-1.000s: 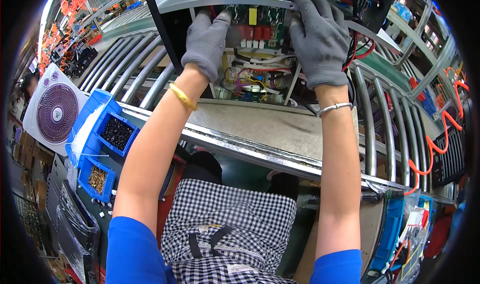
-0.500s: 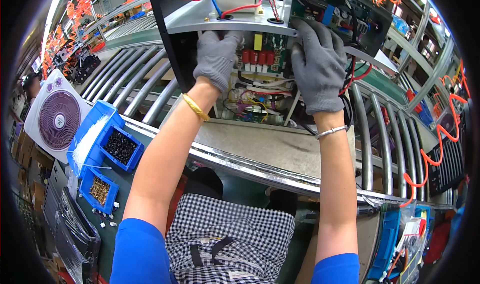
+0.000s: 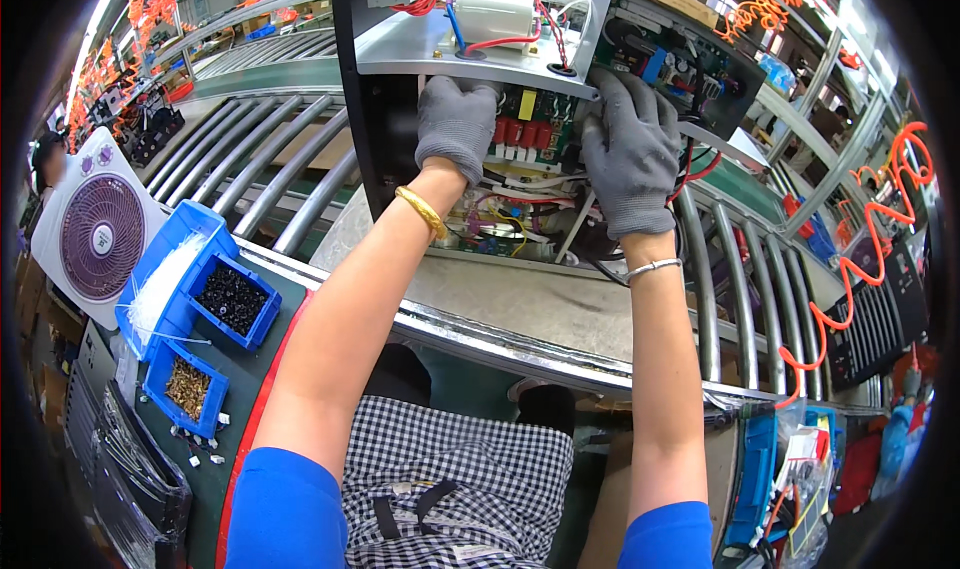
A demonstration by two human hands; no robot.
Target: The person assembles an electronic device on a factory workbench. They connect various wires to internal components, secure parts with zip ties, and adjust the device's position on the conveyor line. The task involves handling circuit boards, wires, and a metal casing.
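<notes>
In front of me stands an open electrical cabinet [image 3: 372, 159] with a dark frame, wiring and circuit boards inside. My left hand [image 3: 455, 129], in a grey knit glove, reaches in beneath its metal shelf [image 3: 430, 57]. Those fingers are curled and their tips hidden, beside a row of red components [image 3: 522, 135]. My right hand [image 3: 632, 159], gloved alike, lies against the cabinet's right side below the shelf's corner. Its fingers stretch upward and the thumb stands apart. A white cylinder [image 3: 495, 9] sits on the shelf, with red and blue wires around it. An upright circuit board [image 3: 690, 69] is behind the right hand.
The cabinet rests on a pale board [image 3: 530, 304] over a roller conveyor [image 3: 265, 184]. To the left are blue bins of black parts [image 3: 232, 299] and brass-coloured parts [image 3: 187, 387], and a fan [image 3: 103, 237]. A coiled orange hose [image 3: 870, 269] hangs at right.
The view has shifted, so the cabinet appears slightly lower and the bins farther left. Both hands stay at about the same places on the cabinet.
</notes>
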